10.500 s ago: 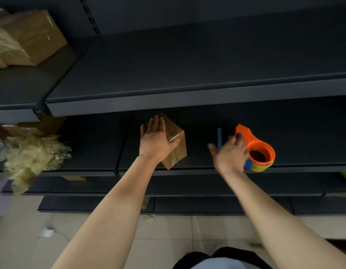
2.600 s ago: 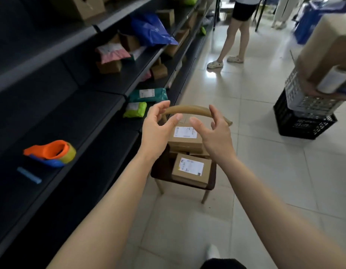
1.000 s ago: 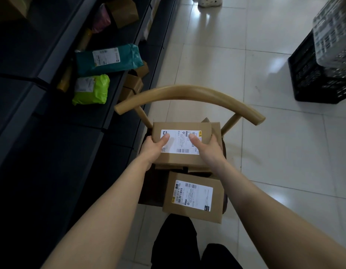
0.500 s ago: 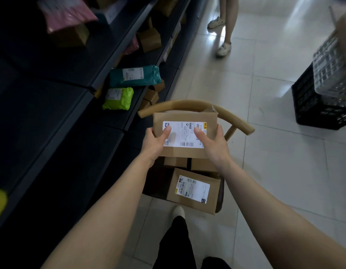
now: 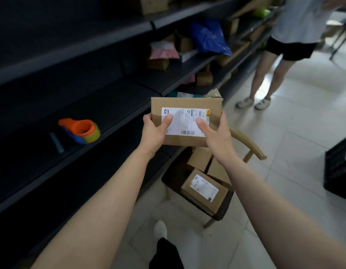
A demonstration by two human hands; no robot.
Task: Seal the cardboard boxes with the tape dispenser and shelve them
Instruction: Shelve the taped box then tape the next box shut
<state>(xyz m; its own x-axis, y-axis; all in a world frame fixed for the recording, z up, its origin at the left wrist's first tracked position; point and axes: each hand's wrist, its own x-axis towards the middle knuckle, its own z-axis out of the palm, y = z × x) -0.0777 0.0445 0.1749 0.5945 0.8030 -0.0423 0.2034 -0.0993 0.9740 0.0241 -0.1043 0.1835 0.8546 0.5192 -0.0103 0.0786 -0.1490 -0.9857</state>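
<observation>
I hold a brown cardboard box [image 5: 184, 104] with a white shipping label in front of me, above the chair. My left hand [image 5: 153, 132] grips its left edge, thumb on the label. My right hand [image 5: 216, 134] grips its right edge, thumb also on the label. The orange and blue tape dispenser [image 5: 80, 130] lies on the dark shelf [image 5: 114, 105] to the left, apart from both hands. Another labelled box [image 5: 204, 192] and two plain ones sit on the wooden chair [image 5: 247, 145] below.
Dark metal shelving runs along the left, with parcels, a blue bag [image 5: 209, 38] and a pink packet [image 5: 163, 50] farther down. A person [image 5: 280, 53] stands on the tiled floor ahead right. A black crate [image 5: 338, 171] stands at the right edge.
Both hands have lifted the labelled box up off the chair and carried it left toward the shelf. The view has swung left, bringing the tape dispenser back into sight.
</observation>
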